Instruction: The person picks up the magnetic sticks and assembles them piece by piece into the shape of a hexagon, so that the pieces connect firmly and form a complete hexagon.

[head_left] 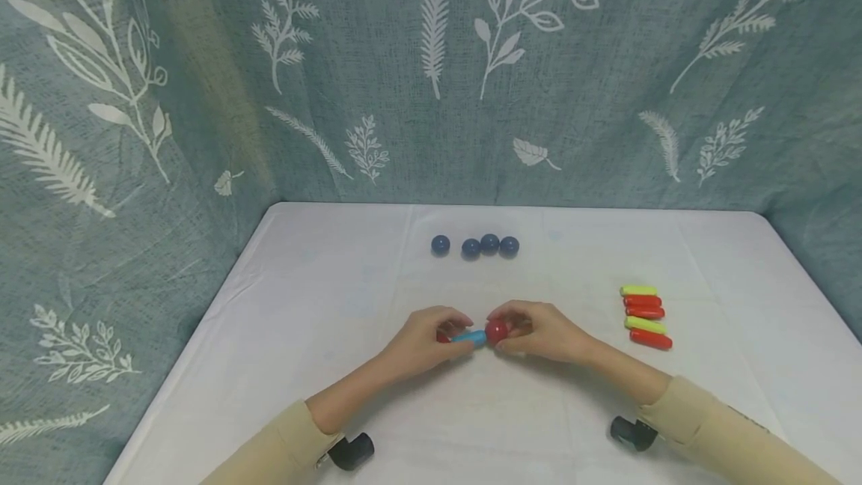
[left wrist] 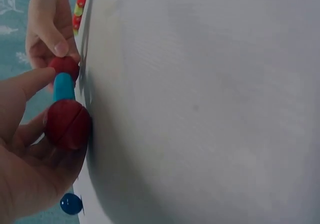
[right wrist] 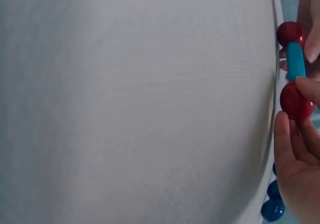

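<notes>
Blue rod between left red ball and right red ball, mid-table; left hand grips the left one, right hand pinches the right. Dark mark on right sleeve, possibly lettering, too small to read.

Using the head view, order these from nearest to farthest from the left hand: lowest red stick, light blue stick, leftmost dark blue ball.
1. Light blue stick: at the left hand, on its right.
2. Leftmost dark blue ball: beyond the hand.
3. Lowest red stick: far over to the right.
</notes>
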The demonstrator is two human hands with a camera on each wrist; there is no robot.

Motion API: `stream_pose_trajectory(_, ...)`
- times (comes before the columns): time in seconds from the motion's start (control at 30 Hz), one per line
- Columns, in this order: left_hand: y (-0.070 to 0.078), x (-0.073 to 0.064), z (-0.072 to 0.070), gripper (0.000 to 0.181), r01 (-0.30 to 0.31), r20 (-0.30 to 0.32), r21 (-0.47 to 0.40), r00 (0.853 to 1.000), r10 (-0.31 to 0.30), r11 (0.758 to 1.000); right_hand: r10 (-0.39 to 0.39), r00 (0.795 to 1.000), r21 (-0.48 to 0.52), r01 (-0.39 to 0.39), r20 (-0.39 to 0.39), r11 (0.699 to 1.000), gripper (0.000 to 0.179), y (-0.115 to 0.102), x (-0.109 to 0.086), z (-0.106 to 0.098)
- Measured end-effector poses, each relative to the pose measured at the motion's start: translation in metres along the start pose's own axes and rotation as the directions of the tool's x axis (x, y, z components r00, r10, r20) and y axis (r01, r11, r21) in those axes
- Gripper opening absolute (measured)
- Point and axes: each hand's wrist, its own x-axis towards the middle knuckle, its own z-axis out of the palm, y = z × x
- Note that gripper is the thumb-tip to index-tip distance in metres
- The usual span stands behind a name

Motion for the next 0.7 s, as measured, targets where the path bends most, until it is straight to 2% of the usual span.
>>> stream_pose_trajectory(0.27,0.006,0.013,0.009,0.029,0.012,0.022,0.034,1.0,-0.012,0.999,-0.013,1.0,0.054,0.013,-0.001,0.998,0.04,-0.002,0.002,0.001)
stream_pose_trajectory(0.5,0.004,0.015,0.013,0.022,0.042,0.024,0.057,0.999,-0.044,0.998,0.0,1.0,0.053,0.0,0.003,0.999,0.04,-0.002,0.001,0.001)
stream_pose_trajectory(0.7,0.004,0.014,0.014,0.018,0.038,0.029,0.044,0.999,-0.04,0.998,0.014,1.0,0.022,-0.014,-0.008,1.0,0.039,-0.001,-0.003,-0.005)
